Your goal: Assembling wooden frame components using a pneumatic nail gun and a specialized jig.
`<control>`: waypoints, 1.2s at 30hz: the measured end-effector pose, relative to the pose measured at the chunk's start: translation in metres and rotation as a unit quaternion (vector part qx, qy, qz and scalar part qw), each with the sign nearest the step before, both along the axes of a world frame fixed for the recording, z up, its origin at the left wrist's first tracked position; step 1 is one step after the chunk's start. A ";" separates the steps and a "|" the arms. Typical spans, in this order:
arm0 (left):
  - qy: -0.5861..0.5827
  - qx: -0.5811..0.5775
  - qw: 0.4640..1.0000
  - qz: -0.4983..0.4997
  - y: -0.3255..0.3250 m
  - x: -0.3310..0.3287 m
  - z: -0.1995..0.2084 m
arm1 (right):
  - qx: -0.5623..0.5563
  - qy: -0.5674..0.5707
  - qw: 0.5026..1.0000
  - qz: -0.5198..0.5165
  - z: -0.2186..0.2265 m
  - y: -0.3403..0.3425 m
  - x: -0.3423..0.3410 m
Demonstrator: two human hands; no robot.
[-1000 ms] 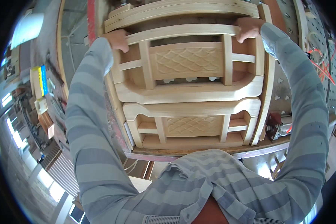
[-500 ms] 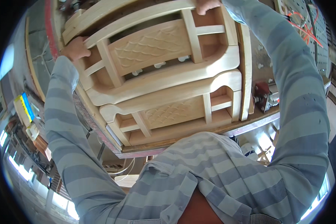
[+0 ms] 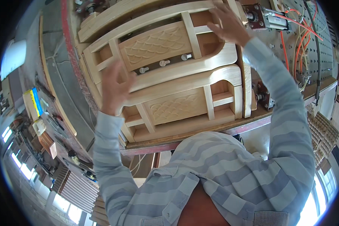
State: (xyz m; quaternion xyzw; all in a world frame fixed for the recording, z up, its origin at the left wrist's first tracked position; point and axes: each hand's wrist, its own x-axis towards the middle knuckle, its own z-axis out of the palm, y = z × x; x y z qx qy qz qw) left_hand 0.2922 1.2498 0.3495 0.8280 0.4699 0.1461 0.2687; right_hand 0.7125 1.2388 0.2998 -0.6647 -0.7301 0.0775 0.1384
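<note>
Two pale wooden frames lie one behind the other on the bench. The far one [image 3: 169,73] has curved rails, short side slats and a panel [image 3: 156,43] carved with a scale-like pattern. A similar frame [image 3: 222,77], with its own carved panel [image 3: 179,105], lies nearer my body. My left hand [image 3: 116,88], slightly blurred, hovers over the left end of both frames, fingers apart and holding nothing. At the far frame's upper right corner, my right hand [image 3: 231,27] has its fingers spread over the slats. Whether its fingertips touch the wood I cannot tell.
A wooden bar [image 3: 246,90] borders the frames on the right. Beyond it are metal cylinders [image 3: 277,20] with orange hoses [image 3: 284,56] and a perforated metal plate [image 3: 316,49]. The bench's red edge [image 3: 73,56] runs along the left. Another curved wooden piece [image 3: 116,17] lies farther back.
My left hand has let go of the far frame's left end and come nearer and to the right. The right hand has released the far rail and opened, dropping slightly lower.
</note>
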 end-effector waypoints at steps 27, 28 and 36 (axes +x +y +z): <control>0.154 0.078 0.981 -0.088 -0.050 0.007 -0.008 | -0.146 -0.028 0.973 0.179 0.030 -0.098 -0.038; 0.140 0.030 0.986 -0.086 -0.045 0.007 -0.006 | -0.200 0.008 0.963 0.179 0.037 -0.084 -0.035; -0.021 -0.081 0.995 -0.061 -0.019 0.065 -0.005 | -0.023 -0.082 0.995 0.044 0.013 0.028 0.001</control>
